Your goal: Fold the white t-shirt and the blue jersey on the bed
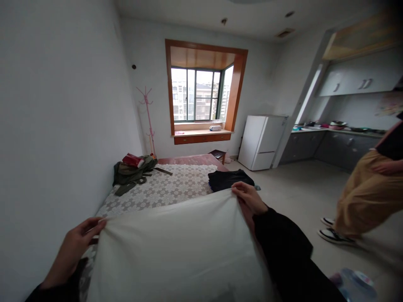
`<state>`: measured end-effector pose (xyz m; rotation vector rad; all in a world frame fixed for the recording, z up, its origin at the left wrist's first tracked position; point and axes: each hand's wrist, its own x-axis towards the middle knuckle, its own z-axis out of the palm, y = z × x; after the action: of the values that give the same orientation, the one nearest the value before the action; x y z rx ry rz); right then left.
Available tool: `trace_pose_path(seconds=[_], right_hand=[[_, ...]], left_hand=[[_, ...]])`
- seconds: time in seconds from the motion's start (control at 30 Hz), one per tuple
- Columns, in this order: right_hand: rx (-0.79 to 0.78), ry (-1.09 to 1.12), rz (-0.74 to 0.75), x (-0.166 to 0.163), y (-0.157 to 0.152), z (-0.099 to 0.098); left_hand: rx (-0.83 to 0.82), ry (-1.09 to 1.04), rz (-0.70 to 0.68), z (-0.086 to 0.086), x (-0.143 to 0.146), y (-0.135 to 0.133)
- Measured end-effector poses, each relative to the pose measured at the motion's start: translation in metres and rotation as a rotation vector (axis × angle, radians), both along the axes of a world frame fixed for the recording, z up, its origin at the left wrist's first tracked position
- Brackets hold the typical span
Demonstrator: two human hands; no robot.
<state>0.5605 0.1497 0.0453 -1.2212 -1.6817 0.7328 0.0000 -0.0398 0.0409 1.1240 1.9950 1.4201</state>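
Studio flat: bed (pixel 176 184), fridge (pixel 261 142), kitchen counter (pixel 340 133).

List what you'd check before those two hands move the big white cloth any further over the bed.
1. Left hand has the left corner of the white cotton-like sheet: ok, fingers pinch the edge.
2. Right hand has the right corner: ok, fingers curl over the edge.
3. Sheet edge taut between hands: ok, only a slight sag.
4. Bed ahead free of things: not ok; a folded black garment lies just past the right hand, and an olive green jacket lies near the wall on the lace-patterned bedcover.
5. Near end of the sheet lies flat: cannot tell, out of view.
6. Person in tan trousers stands apart: ok.
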Motion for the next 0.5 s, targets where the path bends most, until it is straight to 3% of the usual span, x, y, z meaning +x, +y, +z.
trace_pose_path(seconds=[0.1, 0.23, 0.4, 0.5], right_hand=[[0.015, -0.496, -0.076, -0.039, 0.049, -0.022], [-0.018, -0.724, -0.100, -0.074, 0.074, -0.059], [-0.056, -0.885, -0.074, -0.088, 0.072, -0.090], [-0.054, -0.897, -0.062, -0.085, 0.062, -0.090]], left_hand=[[-0.111, 0.049, -0.044, -0.021, -0.001, 0.055], [-0.170, 0.163, -0.063, -0.060, -0.001, 0.098], [-0.206, 0.330, -0.048, -0.084, 0.001, 0.112], [-0.232, 0.372, -0.032, -0.085, 0.003, 0.094]])
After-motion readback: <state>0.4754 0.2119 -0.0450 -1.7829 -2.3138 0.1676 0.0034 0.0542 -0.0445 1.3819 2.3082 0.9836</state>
